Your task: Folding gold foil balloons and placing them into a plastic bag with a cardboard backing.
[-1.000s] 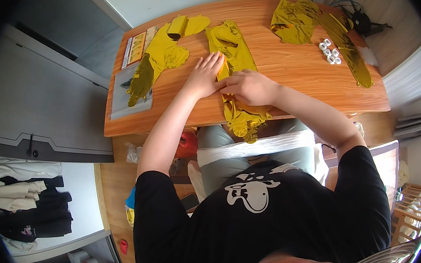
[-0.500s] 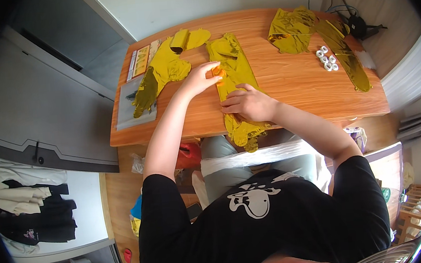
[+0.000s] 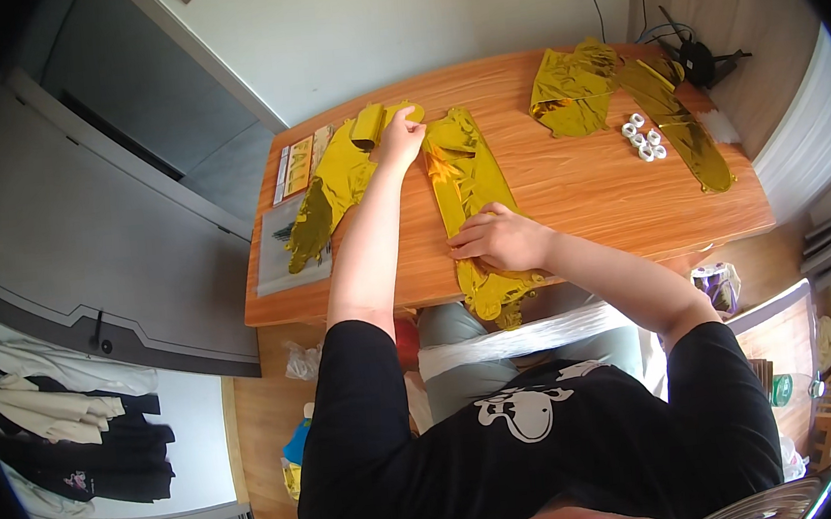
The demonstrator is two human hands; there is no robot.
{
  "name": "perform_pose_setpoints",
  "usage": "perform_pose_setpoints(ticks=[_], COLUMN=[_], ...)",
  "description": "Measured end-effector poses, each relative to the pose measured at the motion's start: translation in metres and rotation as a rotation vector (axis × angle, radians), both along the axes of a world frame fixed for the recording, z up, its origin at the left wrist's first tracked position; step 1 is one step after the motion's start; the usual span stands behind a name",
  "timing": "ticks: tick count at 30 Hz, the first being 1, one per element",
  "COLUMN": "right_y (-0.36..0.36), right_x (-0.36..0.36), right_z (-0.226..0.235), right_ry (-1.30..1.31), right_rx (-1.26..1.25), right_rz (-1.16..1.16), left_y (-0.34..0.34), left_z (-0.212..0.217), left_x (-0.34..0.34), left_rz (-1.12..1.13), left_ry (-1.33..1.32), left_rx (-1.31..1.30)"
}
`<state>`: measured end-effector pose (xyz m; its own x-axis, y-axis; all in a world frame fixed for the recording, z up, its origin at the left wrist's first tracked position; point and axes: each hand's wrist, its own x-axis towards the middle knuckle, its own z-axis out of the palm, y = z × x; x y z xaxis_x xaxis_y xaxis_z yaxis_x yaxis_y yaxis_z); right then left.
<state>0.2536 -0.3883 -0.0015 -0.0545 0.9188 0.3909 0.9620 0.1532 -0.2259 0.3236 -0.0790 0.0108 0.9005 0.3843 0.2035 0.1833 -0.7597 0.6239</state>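
Note:
A long, flat gold foil balloon (image 3: 472, 175) lies creased across the middle of the table, its near end hanging over the front edge. My right hand (image 3: 505, 240) rests on its lower part, fingers bent and gripping the foil at its left side. My left hand (image 3: 401, 142) is raised near the balloon's far left corner, thumb and fingers drawn together; whatever is between them, if anything, is hidden. Just left of that hand lies another gold foil balloon (image 3: 340, 182), curved and crumpled, partly covered by the hand and forearm.
More gold foil balloons (image 3: 574, 92) lie at the far right, beside several small white rolls (image 3: 644, 139). A black router-like device (image 3: 700, 65) with cables stands at the back right corner. Flat printed packaging (image 3: 295, 171) and a clear sleeve (image 3: 281, 247) lie along the left edge.
My left hand has lifted off the middle balloon's left edge and moved away toward the far left. My right hand stays on the balloon. The whole view has shifted slightly.

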Motion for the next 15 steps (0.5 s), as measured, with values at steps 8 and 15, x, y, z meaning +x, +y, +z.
perform_pose_setpoints(ticks=[8,15], right_y=[0.000,0.005], right_x=[0.003,-0.002], right_z=[-0.002,0.000], right_ry=[0.015,0.028], right_rx=[-0.014,-0.013], right_rz=[-0.011,0.003], left_y=[0.006,0.016], left_z=[-0.015,-0.012], left_x=[-0.007,-0.010], left_rz=[0.132,0.026], left_ry=[0.043,-0.168], left_rx=[0.091,-0.153])
